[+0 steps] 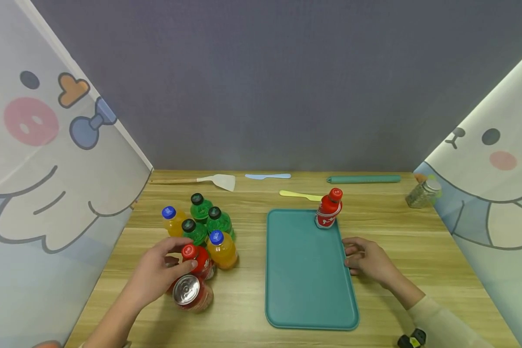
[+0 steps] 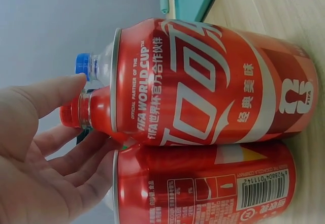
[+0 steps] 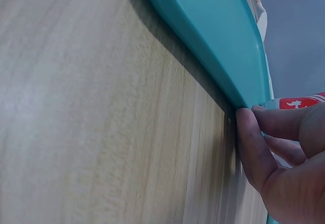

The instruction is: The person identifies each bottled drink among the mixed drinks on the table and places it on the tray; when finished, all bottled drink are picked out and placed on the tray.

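Observation:
My left hand (image 1: 158, 270) is around the top of a red cola bottle (image 1: 203, 265), thumb on the near side and fingers beyond the cap. In the left wrist view a gap shows between the thumb and the red cap (image 2: 70, 114). Two red cola cans stand close below this hand, a front can (image 2: 203, 82) and a second can (image 2: 203, 183) beside it. My right hand (image 1: 367, 261) pinches the right rim of the teal tray (image 1: 309, 275), thumb and index finger meeting at its edge. Another red cola bottle (image 1: 329, 209) stands upright at the tray's far right corner.
Green bottles (image 1: 219, 222) and orange drink bottles (image 1: 223, 251) crowd beyond the left hand. Along the back lie a white spatula (image 1: 223, 181), a blue knife (image 1: 267, 176), a yellow knife (image 1: 300, 195) and a green stick (image 1: 363, 179). A jar (image 1: 423, 194) lies at right.

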